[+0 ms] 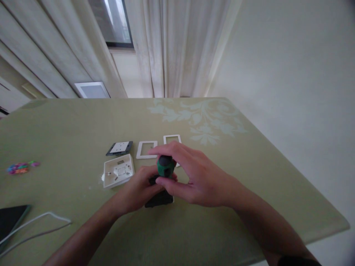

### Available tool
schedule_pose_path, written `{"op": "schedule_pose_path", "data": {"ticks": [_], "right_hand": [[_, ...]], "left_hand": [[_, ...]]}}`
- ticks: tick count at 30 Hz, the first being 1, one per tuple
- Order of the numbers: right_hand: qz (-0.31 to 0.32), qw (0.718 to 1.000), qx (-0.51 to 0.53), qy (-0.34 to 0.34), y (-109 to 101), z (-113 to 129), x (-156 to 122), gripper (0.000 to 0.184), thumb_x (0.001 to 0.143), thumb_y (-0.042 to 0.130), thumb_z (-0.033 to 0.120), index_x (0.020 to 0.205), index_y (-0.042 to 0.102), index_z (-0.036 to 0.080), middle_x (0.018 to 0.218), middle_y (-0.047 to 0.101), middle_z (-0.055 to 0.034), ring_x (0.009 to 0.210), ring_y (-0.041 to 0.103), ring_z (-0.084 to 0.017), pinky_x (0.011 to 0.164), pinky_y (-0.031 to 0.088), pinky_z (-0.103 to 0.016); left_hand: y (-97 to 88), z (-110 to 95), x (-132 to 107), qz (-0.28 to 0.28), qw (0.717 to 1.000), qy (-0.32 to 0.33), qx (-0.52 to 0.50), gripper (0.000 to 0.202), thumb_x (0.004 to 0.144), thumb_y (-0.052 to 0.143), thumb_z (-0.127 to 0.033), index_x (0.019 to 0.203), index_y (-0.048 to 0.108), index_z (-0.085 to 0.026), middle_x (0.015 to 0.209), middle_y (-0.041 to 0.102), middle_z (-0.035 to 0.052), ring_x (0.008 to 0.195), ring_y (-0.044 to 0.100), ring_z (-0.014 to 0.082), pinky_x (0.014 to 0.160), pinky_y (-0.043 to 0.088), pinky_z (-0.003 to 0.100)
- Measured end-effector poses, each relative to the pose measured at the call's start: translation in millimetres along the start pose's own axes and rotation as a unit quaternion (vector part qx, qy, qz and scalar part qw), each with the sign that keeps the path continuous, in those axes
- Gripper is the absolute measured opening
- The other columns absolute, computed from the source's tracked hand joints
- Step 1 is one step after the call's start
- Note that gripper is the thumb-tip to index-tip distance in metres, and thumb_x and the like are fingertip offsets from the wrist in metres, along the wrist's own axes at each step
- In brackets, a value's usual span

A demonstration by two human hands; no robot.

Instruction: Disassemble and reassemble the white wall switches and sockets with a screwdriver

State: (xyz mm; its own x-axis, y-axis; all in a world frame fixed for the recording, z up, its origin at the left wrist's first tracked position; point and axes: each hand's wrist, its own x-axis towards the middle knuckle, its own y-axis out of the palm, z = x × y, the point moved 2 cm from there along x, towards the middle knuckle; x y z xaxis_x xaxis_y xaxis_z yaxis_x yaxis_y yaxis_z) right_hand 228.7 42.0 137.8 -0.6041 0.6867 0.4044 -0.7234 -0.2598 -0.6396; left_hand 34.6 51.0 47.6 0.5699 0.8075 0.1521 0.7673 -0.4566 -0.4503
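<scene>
Gripped upright in the right hand (199, 177), thumb on the near side and fingers arched over the far side, closed about it: a green handle (165, 168) with a rounded black cap, seen from above, probably a screwdriver's, with a lower end hidden by the hands. Held in the left hand (138, 189) just beneath, thumb and fingertips closed around its sides: a black piece (159, 200), blocky and roughly rectangular, with a thin pale edge at the right, low over a pale green tablecloth (83, 122). Set out just beyond, to the left: an open white box (119, 179) with fittings inside and, behind it, a dark plate (119, 147) with a white centre. Farther right: two white frames (146, 157), one partly behind the right hand. Well apart, at far left: a multicoloured cluster (20, 168), a white cable (50, 213) and a dark slab (13, 216).
</scene>
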Motion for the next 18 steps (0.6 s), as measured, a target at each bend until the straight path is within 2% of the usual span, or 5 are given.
{"op": "schedule_pose_path", "data": {"ticks": [2,7,12,16,18], "right_hand": [[0.000,1.000,0.005,0.006,-0.6,0.4,-0.2,0.046,0.103,0.069,0.023,0.146,0.054,0.025,0.140,0.071,-0.0075,0.128,0.068,-0.022,0.110,0.055,-0.040],[0.026,0.999,0.018,0.012,-0.1,1.3,0.4,0.050,0.101,0.072,0.022,0.147,0.054,0.025,0.144,0.070,-0.0072,0.128,0.068,-0.020,0.109,0.055,-0.038],[0.007,1.000,0.017,0.014,-0.3,-0.4,0.0,0.053,0.100,0.074,0.025,0.149,0.054,0.023,0.142,0.071,-0.0083,0.123,0.070,-0.021,0.107,0.057,-0.039],[0.025,0.999,0.017,0.021,1.7,-0.8,1.0,0.050,0.102,0.072,0.024,0.148,0.054,0.025,0.146,0.071,-0.0081,0.129,0.070,-0.022,0.109,0.056,-0.040],[0.022,0.999,0.015,0.028,-0.4,-1.3,-0.1,0.047,0.104,0.071,0.024,0.147,0.055,0.026,0.141,0.073,-0.0068,0.128,0.070,-0.021,0.109,0.056,-0.039]], "left_hand": [[-0.1,-0.6,-0.8,0.016,1.000,0.009,-0.005,0.026,0.103,0.063,-0.033,0.083,0.073,-0.020,0.080,0.074,-0.0005,0.076,0.069,0.0188,0.067,0.058,0.027],[-1.1,-1.3,-0.6,-0.071,0.997,0.016,0.030,0.016,0.094,0.073,-0.030,0.082,0.072,-0.019,0.082,0.076,-0.0003,0.076,0.070,0.0192,0.067,0.056,0.027],[1.4,0.7,-4.1,0.015,1.000,0.001,-0.009,0.015,0.100,0.066,-0.028,0.092,0.077,-0.022,0.091,0.081,0.0003,0.083,0.075,0.0208,0.078,0.063,0.032],[5.8,3.5,-2.8,-0.054,0.997,-0.009,0.049,0.018,0.096,0.070,-0.028,0.080,0.072,-0.020,0.081,0.076,0.0000,0.075,0.071,0.0199,0.066,0.059,0.028],[7.1,3.0,-4.8,-0.058,0.995,-0.009,0.076,0.017,0.095,0.075,-0.033,0.084,0.071,-0.020,0.085,0.076,0.0007,0.077,0.072,0.0210,0.067,0.060,0.030]]}}
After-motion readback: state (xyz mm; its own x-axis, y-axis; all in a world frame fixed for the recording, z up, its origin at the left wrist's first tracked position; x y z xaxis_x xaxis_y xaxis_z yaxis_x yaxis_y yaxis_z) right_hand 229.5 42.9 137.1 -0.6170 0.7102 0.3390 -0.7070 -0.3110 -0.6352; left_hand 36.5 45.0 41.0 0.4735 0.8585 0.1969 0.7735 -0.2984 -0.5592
